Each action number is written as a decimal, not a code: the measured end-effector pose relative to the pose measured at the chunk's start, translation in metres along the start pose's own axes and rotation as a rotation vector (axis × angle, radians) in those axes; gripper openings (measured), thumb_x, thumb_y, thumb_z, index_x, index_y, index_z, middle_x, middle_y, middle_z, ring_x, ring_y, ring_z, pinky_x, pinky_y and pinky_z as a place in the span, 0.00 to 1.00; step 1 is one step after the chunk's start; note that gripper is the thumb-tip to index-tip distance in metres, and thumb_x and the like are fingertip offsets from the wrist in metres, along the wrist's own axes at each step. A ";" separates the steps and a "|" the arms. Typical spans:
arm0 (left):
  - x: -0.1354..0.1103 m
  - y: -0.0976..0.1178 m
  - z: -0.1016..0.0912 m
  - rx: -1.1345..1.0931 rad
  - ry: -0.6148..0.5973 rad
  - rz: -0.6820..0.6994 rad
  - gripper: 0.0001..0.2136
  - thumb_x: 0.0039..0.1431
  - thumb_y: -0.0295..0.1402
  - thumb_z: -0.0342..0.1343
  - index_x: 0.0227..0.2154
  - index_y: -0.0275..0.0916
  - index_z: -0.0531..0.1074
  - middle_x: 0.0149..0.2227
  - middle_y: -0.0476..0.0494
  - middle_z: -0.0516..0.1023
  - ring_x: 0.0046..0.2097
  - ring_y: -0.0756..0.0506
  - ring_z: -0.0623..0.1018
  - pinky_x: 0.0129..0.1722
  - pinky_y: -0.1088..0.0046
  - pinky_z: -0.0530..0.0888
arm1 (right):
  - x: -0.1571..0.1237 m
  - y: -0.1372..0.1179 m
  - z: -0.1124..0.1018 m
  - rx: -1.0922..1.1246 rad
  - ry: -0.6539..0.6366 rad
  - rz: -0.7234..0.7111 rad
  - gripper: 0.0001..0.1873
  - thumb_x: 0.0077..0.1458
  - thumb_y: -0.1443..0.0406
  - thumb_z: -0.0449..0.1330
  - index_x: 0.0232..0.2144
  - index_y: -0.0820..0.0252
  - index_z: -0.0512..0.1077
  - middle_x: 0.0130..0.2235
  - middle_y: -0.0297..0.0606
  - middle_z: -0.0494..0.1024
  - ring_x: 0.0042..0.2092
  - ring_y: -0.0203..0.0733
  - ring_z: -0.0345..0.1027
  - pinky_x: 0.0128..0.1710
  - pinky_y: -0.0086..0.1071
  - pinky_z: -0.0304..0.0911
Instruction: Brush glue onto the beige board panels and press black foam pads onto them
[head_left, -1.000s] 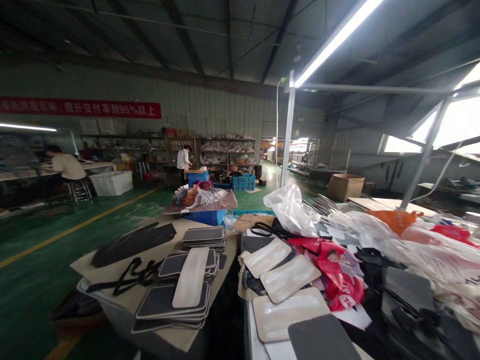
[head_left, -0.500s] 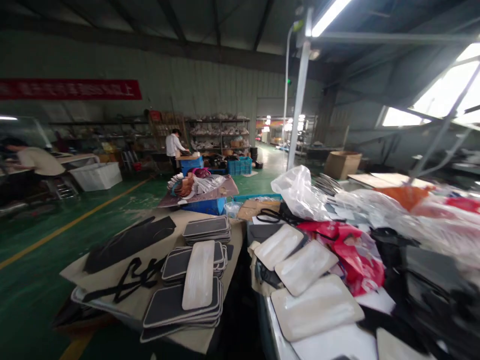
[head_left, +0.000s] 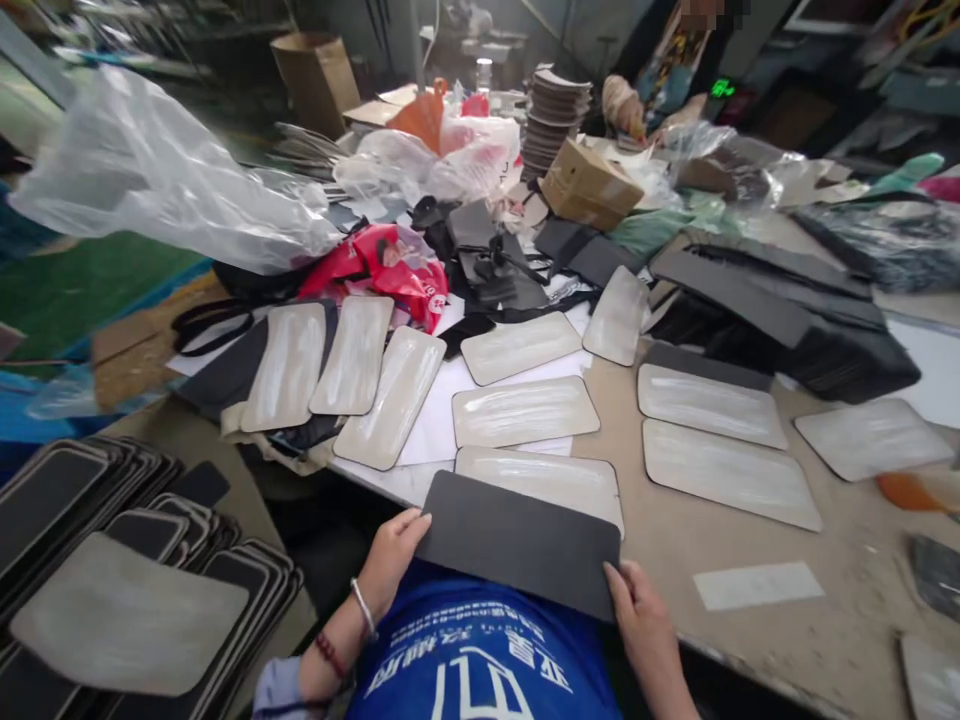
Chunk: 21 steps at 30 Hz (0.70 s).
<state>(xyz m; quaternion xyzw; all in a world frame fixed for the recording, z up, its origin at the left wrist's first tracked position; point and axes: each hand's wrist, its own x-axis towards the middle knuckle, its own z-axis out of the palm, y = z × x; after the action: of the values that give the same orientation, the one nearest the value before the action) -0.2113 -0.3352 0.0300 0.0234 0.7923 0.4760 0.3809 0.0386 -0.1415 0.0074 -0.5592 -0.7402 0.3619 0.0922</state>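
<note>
A dark grey rectangular panel [head_left: 517, 540] with rounded corners is held in front of my body, over the table's near edge. My left hand [head_left: 391, 560] pinches its left end, and my right hand [head_left: 637, 615] grips the right end, thumb on top. Just beyond it, partly covered, lies a pale panel [head_left: 540, 475] with whitish streaks. Several similar pale panels [head_left: 525, 410] are spread across the table, some overlapping white paper. To my left, another pale panel [head_left: 127, 615] rests on stacks of dark panels [head_left: 56, 500] with light borders.
A red plastic bag [head_left: 375, 265], clear plastic sheeting [head_left: 180, 190] and black pieces clutter the table's back. Behind them stand a cardboard box [head_left: 589, 185] and a tall stack of panels [head_left: 555, 120]. A black bundle [head_left: 780, 310] lies right. Another person's hands [head_left: 626, 105] show across the table.
My view has swung right and down from the room to the table. Both my hands and the dark grey panel, out of view before, now show. The pale panel remains on the left stacks.
</note>
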 end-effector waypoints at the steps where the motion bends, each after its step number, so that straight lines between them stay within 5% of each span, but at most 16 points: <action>1: 0.006 0.002 0.005 0.046 -0.028 0.027 0.16 0.45 0.46 0.51 0.20 0.37 0.69 0.20 0.48 0.71 0.28 0.47 0.71 0.27 0.74 0.68 | 0.007 -0.003 -0.003 -0.020 0.010 0.006 0.23 0.46 0.45 0.47 0.28 0.55 0.67 0.27 0.38 0.74 0.31 0.46 0.69 0.30 0.33 0.62; 4: 0.027 0.009 0.024 0.177 -0.060 0.078 0.15 0.45 0.44 0.51 0.16 0.37 0.66 0.16 0.52 0.64 0.23 0.50 0.66 0.24 0.75 0.63 | 0.036 -0.008 -0.013 -0.085 0.041 0.019 0.23 0.48 0.46 0.44 0.28 0.56 0.65 0.27 0.39 0.73 0.30 0.45 0.67 0.30 0.33 0.60; 10: 0.050 0.021 0.054 0.512 0.071 0.079 0.12 0.46 0.37 0.51 0.13 0.38 0.62 0.14 0.54 0.61 0.23 0.51 0.64 0.26 0.75 0.59 | 0.093 -0.006 -0.005 -0.353 0.025 -0.042 0.14 0.52 0.56 0.45 0.23 0.56 0.61 0.26 0.39 0.70 0.31 0.43 0.65 0.31 0.32 0.55; 21: 0.052 0.016 0.060 0.475 0.176 -0.041 0.10 0.48 0.34 0.53 0.16 0.38 0.65 0.18 0.52 0.67 0.26 0.50 0.67 0.28 0.75 0.61 | 0.101 0.001 0.000 -0.466 -0.047 -0.074 0.12 0.53 0.57 0.49 0.21 0.55 0.58 0.23 0.35 0.66 0.28 0.41 0.62 0.29 0.32 0.53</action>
<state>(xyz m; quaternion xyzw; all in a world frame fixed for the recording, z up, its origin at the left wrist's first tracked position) -0.2159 -0.2615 -0.0036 0.0549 0.9123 0.2689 0.3039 0.0034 -0.0508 -0.0204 -0.5290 -0.8258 0.1907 -0.0434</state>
